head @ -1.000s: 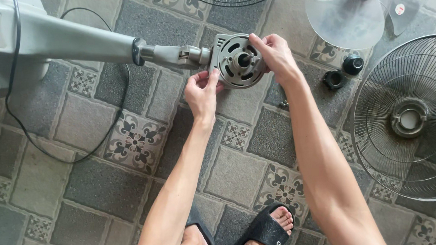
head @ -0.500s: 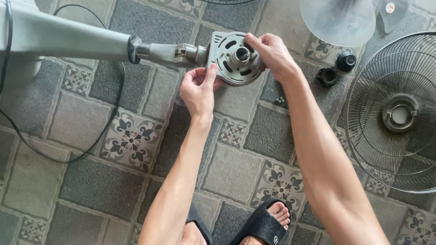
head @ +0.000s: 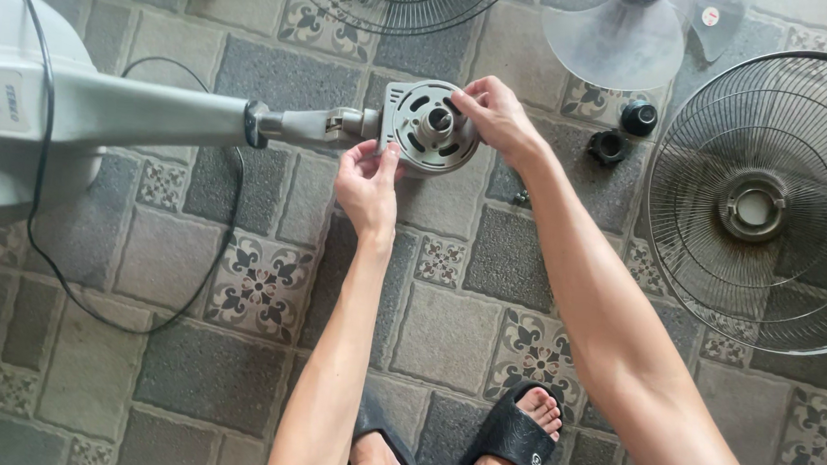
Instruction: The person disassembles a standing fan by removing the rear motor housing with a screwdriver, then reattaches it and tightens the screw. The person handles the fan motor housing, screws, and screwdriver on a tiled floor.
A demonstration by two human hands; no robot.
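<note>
- Two bare hands meet at the round grey plastic motor housing (head: 430, 127) of a stripped pedestal fan, which hangs over the patterned tile floor (head: 242, 271) near the top centre of the view.
- Left hand (head: 367, 185) comes up from below; its fingertips and thumb press against the housing's lower left rim, fingers close together.
- Right hand (head: 497, 117) curls over the housing's right edge, fingers bent and pinching the rim — the thumb is hidden.
- Housing sits at the end of the pale grey fan neck (head: 155, 115), which runs left to the bulky base (head: 5, 117); a black cord (head: 236, 204) loops over the tiles.
- Wire fan guard (head: 764, 199) lies to the right, well apart.
- Clear plastic fan blade (head: 617, 36) and two small black caps (head: 623, 132) lie between guard and housing.
</note>
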